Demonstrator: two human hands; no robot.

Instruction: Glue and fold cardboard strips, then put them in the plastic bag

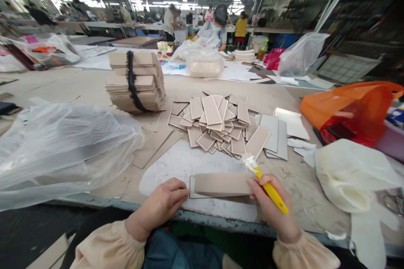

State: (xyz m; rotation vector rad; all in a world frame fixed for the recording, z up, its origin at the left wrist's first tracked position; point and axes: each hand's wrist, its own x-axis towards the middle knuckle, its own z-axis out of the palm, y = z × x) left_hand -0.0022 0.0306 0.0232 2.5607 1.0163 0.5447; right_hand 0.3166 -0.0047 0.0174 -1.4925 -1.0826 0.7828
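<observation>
My right hand [276, 197] is closed round a brush with a yellow handle [271, 193], its bristles [250, 162] coated in white paste. Its thumb and fingertips also pinch the right end of a plain beige strip [224, 183]. Under that strip a dark-edged rectangular panel [192, 187] shows at the left; most of it is covered. My left hand [166, 201] has its fingers pressed together at the panel's left edge. Both pieces are over a white sheet [167, 164] at the table's front edge. Just beyond lies a loose heap of small beige panels [217, 124].
A strapped stack of beige strips [137, 82] stands behind, left of the heap. Clear plastic [69, 147] covers the left side. Grey cards [274, 134], an orange bag [347, 105] and a white roll [350, 176] occupy the right. A person [222, 25] works across the table.
</observation>
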